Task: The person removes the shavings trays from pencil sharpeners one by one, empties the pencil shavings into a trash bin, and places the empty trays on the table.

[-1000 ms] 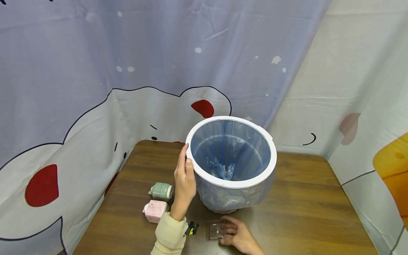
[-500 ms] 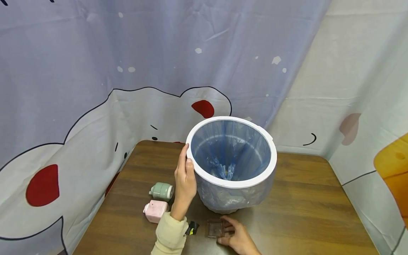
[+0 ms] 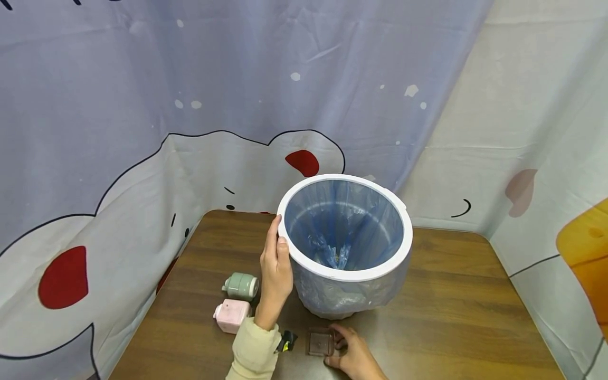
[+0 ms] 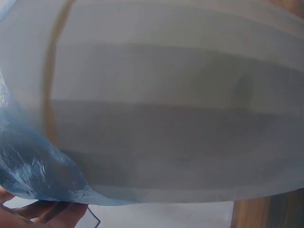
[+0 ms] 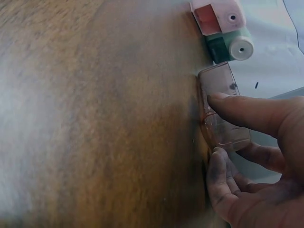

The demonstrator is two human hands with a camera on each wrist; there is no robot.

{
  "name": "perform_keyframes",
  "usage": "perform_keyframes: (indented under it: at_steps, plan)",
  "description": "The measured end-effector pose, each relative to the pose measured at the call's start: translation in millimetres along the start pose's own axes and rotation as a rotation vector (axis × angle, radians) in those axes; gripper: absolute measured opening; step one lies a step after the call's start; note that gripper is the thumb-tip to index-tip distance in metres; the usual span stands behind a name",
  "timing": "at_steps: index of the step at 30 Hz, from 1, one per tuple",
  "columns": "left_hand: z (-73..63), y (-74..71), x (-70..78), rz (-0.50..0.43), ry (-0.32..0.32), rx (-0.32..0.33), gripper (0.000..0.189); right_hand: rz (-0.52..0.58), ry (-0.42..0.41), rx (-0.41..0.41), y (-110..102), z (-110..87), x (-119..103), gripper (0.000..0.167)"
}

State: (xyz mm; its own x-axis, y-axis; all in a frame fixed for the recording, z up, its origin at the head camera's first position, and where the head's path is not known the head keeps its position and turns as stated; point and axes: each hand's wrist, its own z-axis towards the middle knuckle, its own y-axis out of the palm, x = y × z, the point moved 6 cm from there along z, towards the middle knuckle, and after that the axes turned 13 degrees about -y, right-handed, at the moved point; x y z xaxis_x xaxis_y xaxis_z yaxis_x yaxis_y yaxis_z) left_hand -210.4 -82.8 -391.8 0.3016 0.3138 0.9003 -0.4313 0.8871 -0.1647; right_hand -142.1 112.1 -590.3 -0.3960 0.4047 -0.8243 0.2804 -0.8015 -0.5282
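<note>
We could drop a hand into the bin (image 3: 347,275) through its wide mouth, or slide along the table (image 3: 456,316) on its right side. Against its left side stands our left hand (image 3: 277,266), and our sleeve (image 3: 254,345) bars a low sweep towards the pink container (image 3: 233,315) and green container (image 3: 240,286). Just beyond the sleeve, a black piece (image 3: 287,341) leaves us only a narrow gap before the box (image 3: 320,342); our right hand (image 3: 353,353) blocks its far side. Behind everything hangs the curtain (image 3: 304,95).
</note>
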Motion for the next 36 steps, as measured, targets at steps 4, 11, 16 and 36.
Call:
perform_keyframes:
  at_steps: [4, 11, 16, 36]
  plan:
    - [-0.3, -0.3, 0.3, -0.005, 0.004, 0.002, 0.044, -0.014, -0.012, 0.000, 0.9, -0.5, 0.5, 0.065]
    - [-0.5, -1.4, 1.7, -0.006, 0.002, 0.000, 0.044, 0.008, -0.030, -0.005, 0.9, -1.2, -0.1, 0.067]
    - [-0.4, -3.5, 1.4, -0.004, -0.019, -0.012, 0.044, 0.013, -0.031, -0.026, 1.5, -2.4, -1.3, 0.073]
    - [-22.3, -6.4, -24.2, 0.042, -0.145, 0.004, 0.049, -0.124, 0.133, -0.006, -5.0, -1.2, -22.1, 0.085]
